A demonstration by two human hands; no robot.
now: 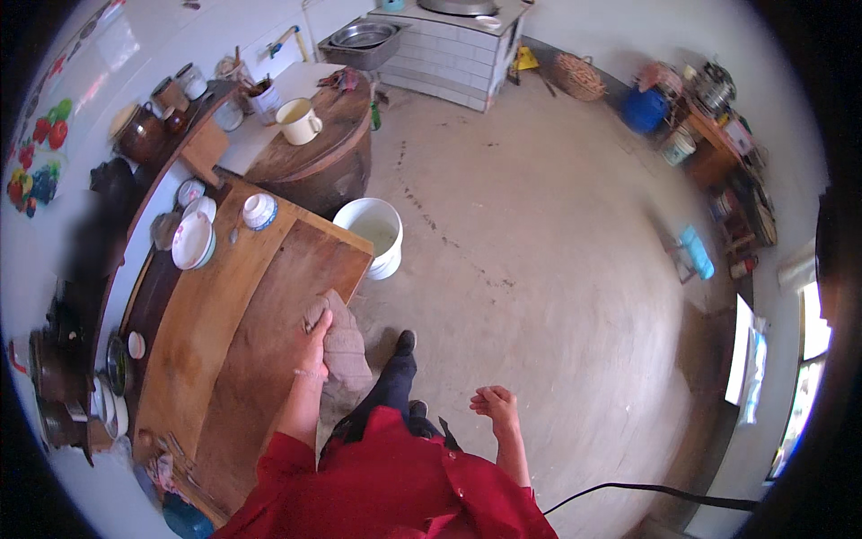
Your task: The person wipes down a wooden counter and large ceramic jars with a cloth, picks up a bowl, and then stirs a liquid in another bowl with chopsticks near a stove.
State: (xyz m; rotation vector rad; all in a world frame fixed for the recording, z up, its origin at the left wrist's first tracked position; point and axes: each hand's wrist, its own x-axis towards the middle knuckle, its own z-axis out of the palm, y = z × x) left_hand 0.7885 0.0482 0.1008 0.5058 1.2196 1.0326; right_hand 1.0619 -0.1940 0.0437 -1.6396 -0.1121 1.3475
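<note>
My left hand [315,349] grips a bunched greyish-pink cloth [347,347] at the right edge of the wooden table [262,350]. Part of the cloth hangs past that edge. My right hand [496,405] hangs over the floor to the right of my body, fingers loosely curled and nothing seen in it. Just beyond the table's far corner a white plastic bucket [377,236] stands on the floor, with cloudy liquid inside. An upturned blue-and-white bowl [259,211] sits on the table's far part, near a spoon [234,235] and a floral-patterned bowl [193,240].
An enamel mug [298,121] stands on the wooden lid of a large vat [323,175]. Jars and a brown pot [138,133] line the wall shelf [202,108]. Ahead is a tiled stove [444,64]; a basket [579,76] stands farther right. A black cable [646,492] runs at lower right.
</note>
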